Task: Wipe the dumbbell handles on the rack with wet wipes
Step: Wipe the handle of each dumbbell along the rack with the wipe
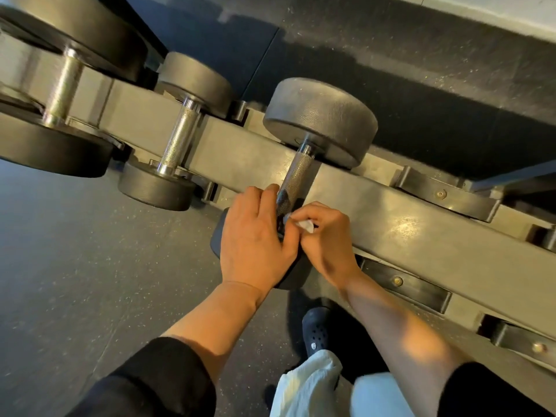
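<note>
I am looking down at the rack, and going from the left I am seeing a large dumbbell, then a smaller dumbbell with a bright knurled grip, both lying across the rack. Next, my left hand is lying flat, fingers straight, on the near head of the third dumbbell, beside its dark knurled handle. My right hand is curling around a crumpled white wet wipe, pinching it against the near end of that handle. A black clog is standing on the speckled floor below.
</note>
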`<state>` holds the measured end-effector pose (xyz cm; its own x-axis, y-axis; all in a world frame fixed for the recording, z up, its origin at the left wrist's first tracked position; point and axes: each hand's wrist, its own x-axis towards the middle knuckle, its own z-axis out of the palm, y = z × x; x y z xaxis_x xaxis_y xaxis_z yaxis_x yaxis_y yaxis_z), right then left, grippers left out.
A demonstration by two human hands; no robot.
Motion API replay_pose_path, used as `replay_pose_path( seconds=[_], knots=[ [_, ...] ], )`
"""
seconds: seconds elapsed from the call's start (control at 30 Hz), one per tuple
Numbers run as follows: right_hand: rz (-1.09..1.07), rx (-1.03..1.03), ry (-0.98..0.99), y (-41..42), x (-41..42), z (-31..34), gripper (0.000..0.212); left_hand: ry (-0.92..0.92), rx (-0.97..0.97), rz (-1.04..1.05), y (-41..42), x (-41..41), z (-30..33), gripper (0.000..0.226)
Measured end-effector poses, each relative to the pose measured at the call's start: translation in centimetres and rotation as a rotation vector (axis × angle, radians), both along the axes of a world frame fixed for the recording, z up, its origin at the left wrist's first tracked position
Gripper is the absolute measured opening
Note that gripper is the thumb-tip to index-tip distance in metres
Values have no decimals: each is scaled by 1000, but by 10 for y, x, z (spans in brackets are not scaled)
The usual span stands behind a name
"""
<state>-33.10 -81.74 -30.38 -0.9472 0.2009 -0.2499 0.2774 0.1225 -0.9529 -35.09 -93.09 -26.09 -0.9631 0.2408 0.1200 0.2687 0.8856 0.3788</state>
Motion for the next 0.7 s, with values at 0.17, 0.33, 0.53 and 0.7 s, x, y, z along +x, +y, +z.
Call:
replay_pose_path(
  seconds=[0.17, 0.33, 0.53, 0.7],
  knots=[
    [-251, 312, 276, 17, -24, 4, 18, -24, -33, 25, -1, 0, 2, 47],
    [-208, 388, 413, 14, -39, 2, 20, -40, -45, 92, 0, 0, 1, 50],
    [54, 335, 356, 11, -28, -1, 18, -18, -32, 99, 1, -1, 1, 50],
    [315, 205, 208, 9, -7, 0, 15, -17, -59, 139, 4, 0, 3, 51]
  ],
)
